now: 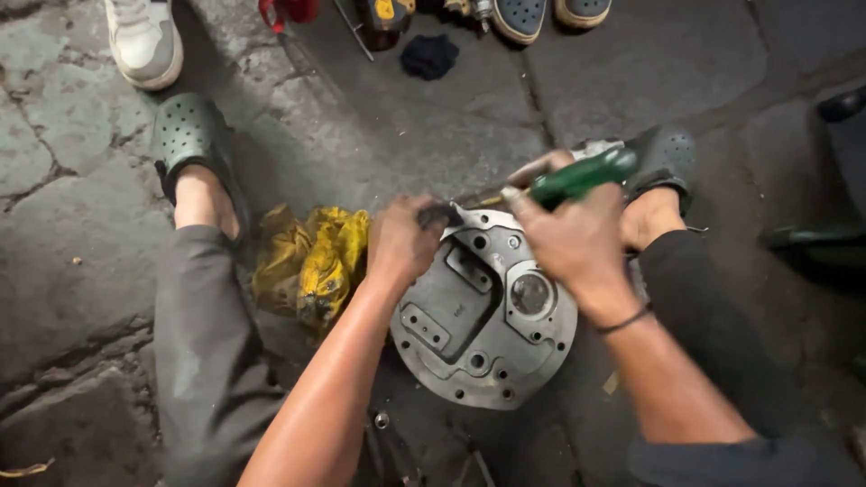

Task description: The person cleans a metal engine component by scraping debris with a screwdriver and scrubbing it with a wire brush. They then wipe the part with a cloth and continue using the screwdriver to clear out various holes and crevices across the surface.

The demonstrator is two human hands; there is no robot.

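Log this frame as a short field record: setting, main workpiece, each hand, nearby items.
setting: stone floor, person squatting, seen from above
workpiece: round grey metal plate with holes and recesses, lying flat on the floor
left hand: left hand at the plate's upper edge, gripping a small dark part
right hand: right hand holds a green-handled tool over the plate
nearby: crumpled yellow rag left of the plate; dark cloth farther off
others: other people's shoes at the top edge
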